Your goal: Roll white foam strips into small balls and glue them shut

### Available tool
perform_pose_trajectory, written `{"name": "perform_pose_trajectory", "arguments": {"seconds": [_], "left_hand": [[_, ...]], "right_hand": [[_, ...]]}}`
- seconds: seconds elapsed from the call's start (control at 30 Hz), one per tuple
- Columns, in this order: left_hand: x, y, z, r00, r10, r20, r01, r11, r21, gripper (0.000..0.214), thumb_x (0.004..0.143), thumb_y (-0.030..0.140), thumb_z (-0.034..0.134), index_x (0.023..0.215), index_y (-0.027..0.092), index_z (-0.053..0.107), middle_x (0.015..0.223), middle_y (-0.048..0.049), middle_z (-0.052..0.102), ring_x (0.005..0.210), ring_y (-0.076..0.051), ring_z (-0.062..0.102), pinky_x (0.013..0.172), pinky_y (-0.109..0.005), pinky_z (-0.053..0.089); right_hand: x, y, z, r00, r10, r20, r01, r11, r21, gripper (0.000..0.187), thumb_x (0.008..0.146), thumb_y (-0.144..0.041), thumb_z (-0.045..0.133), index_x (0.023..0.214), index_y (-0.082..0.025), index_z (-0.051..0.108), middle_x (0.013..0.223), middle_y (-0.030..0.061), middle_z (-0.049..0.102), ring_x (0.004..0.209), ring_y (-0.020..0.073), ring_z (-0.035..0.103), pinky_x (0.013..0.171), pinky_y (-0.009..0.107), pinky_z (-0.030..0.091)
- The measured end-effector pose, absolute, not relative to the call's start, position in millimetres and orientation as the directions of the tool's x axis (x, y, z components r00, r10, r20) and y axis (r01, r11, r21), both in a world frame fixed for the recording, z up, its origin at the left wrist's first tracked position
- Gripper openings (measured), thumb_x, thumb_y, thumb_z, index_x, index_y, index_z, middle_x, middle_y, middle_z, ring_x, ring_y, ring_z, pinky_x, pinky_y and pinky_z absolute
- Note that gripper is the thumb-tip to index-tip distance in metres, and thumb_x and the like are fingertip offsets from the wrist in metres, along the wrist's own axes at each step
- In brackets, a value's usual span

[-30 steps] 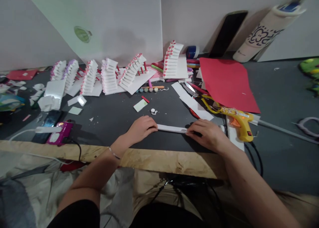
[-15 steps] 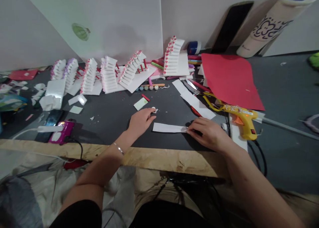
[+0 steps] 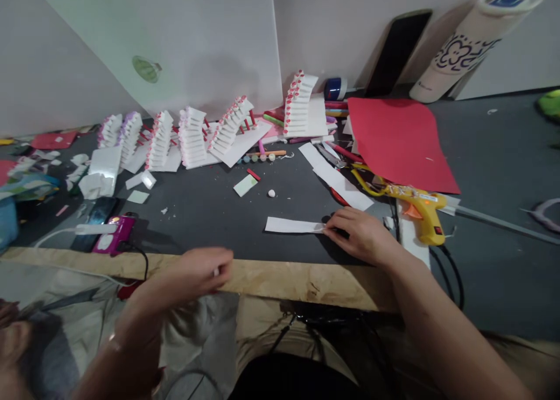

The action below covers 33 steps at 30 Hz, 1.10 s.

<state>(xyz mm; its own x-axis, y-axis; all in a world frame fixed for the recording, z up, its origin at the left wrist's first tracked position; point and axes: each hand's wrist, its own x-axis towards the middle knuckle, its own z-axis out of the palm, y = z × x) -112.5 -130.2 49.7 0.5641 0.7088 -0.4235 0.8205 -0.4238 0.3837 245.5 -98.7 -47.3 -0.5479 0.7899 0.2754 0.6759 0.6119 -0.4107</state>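
My right hand (image 3: 356, 231) pinches the right end of a white paper strip (image 3: 291, 225), which lies along the dark tabletop. Over the table's front edge, my left hand (image 3: 203, 270) is closed and somewhat blurred. A tiny white bit shows between its fingers, too small to name. A small white ball (image 3: 272, 193) rests on the table beyond the strip. Close to it lie a pale green-white rectangular piece (image 3: 245, 185) and a short red stick (image 3: 253, 175). Longer white paper strips (image 3: 336, 181) lie behind my right hand.
Several white stepped models with red and purple tips (image 3: 192, 137) line the wall. A yellow glue gun (image 3: 426, 213) lies right of my right hand, before red paper (image 3: 402, 143). A bottle (image 3: 468, 50) stands at back right. A purple power adapter (image 3: 114, 234) sits left; another person's hand (image 3: 15, 341) shows far left.
My left hand has pulled back from the small white ball to the table's front edge and closed. My right hand stays on the paper strip. The view has shifted slightly.
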Motion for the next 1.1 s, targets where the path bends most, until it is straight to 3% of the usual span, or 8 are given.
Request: {"name": "perform_pose_trajectory", "arguments": {"seconds": [0.1, 0.17, 0.3, 0.4, 0.67, 0.8, 0.93, 1.1], "left_hand": [[-131.1, -152.9, 60.8, 0.552, 0.682, -0.480, 0.832, -0.413, 0.371, 0.015, 0.084, 0.024, 0.054, 0.095, 0.025, 0.064, 0.089, 0.0000, 0.068, 0.072, -0.015, 0.058, 0.061, -0.024, 0.038], [-123.2, -150.7, 58.8, 0.532, 0.720, -0.446, 0.846, -0.432, 0.311, 0.019, 0.091, 0.029, 0.048, 0.083, 0.023, 0.065, 0.085, -0.0007, 0.066, 0.070, -0.014, 0.059, 0.061, -0.025, 0.039], [-71.5, -115.9, 36.2, 0.539, 0.833, -0.122, 0.834, -0.508, 0.214, 0.027, 0.094, 0.044, 0.050, 0.094, 0.020, 0.063, 0.096, -0.0046, 0.066, 0.091, -0.019, 0.060, 0.073, -0.028, 0.045], [-35.6, -87.6, 9.8, 0.690, 0.723, 0.023, 0.705, -0.679, 0.206, 0.035, 0.088, 0.046, 0.060, 0.108, 0.017, 0.060, 0.105, -0.0083, 0.064, 0.095, -0.022, 0.057, 0.081, -0.034, 0.046], [-32.8, -69.0, -27.6, 0.770, 0.631, 0.093, 0.597, -0.764, 0.242, 0.015, 0.093, 0.020, 0.049, 0.096, 0.018, 0.064, 0.093, -0.0065, 0.065, 0.083, -0.020, 0.054, 0.073, -0.033, 0.041], [-40.2, -72.6, -24.6, 0.766, 0.627, 0.140, 0.578, -0.768, 0.276, 0.021, 0.096, 0.031, 0.049, 0.105, 0.018, 0.062, 0.096, -0.0067, 0.068, 0.088, -0.020, 0.056, 0.073, -0.033, 0.038], [-40.4, -74.6, -21.2, 0.784, 0.613, 0.092, 0.575, -0.775, 0.263, 0.025, 0.097, 0.035, 0.047, 0.091, 0.019, 0.066, 0.100, -0.0058, 0.067, 0.090, -0.019, 0.055, 0.075, -0.034, 0.035], [-40.5, -72.2, -20.2, 0.712, 0.702, -0.002, 0.642, -0.651, 0.404, 0.027, 0.095, 0.038, 0.052, 0.083, 0.020, 0.070, 0.090, -0.0045, 0.065, 0.085, -0.018, 0.053, 0.076, -0.034, 0.034]], "right_hand": [[245.1, -98.9, -46.6, -0.553, 0.784, 0.284, 0.671, 0.620, -0.406, 0.022, 0.093, -0.027, 0.049, 0.079, -0.019, 0.064, 0.074, 0.0066, 0.065, 0.072, 0.0182, 0.057, 0.065, 0.030, 0.045], [245.0, -99.1, -46.6, -0.548, 0.783, 0.294, 0.671, 0.621, -0.404, 0.023, 0.093, -0.028, 0.049, 0.078, -0.019, 0.065, 0.073, 0.0066, 0.065, 0.072, 0.0183, 0.058, 0.065, 0.030, 0.044], [245.7, -98.9, -48.0, -0.541, 0.784, 0.304, 0.669, 0.620, -0.410, 0.020, 0.092, -0.028, 0.052, 0.079, -0.020, 0.065, 0.074, 0.0060, 0.066, 0.070, 0.0175, 0.059, 0.064, 0.029, 0.044], [246.6, -98.6, -47.6, -0.540, 0.787, 0.299, 0.671, 0.617, -0.411, 0.019, 0.092, -0.028, 0.053, 0.080, -0.020, 0.065, 0.074, 0.0056, 0.066, 0.069, 0.0168, 0.059, 0.062, 0.028, 0.043], [246.0, -99.6, -42.1, -0.564, 0.786, 0.253, 0.666, 0.614, -0.423, 0.018, 0.090, -0.025, 0.052, 0.077, -0.020, 0.063, 0.071, 0.0048, 0.063, 0.069, 0.0165, 0.056, 0.062, 0.028, 0.041], [245.9, -100.0, -42.7, -0.570, 0.790, 0.228, 0.666, 0.606, -0.435, 0.017, 0.090, -0.027, 0.053, 0.079, -0.020, 0.064, 0.073, 0.0053, 0.063, 0.072, 0.0169, 0.056, 0.064, 0.029, 0.041], [246.3, -100.0, -41.0, -0.580, 0.784, 0.221, 0.653, 0.610, -0.450, 0.018, 0.091, -0.027, 0.051, 0.080, -0.020, 0.064, 0.072, 0.0050, 0.063, 0.071, 0.0169, 0.057, 0.065, 0.030, 0.042], [247.4, -99.3, -38.3, -0.564, 0.799, 0.211, 0.645, 0.585, -0.492, 0.023, 0.093, -0.029, 0.048, 0.082, -0.020, 0.066, 0.074, 0.0062, 0.065, 0.072, 0.0172, 0.058, 0.065, 0.031, 0.044]]}}
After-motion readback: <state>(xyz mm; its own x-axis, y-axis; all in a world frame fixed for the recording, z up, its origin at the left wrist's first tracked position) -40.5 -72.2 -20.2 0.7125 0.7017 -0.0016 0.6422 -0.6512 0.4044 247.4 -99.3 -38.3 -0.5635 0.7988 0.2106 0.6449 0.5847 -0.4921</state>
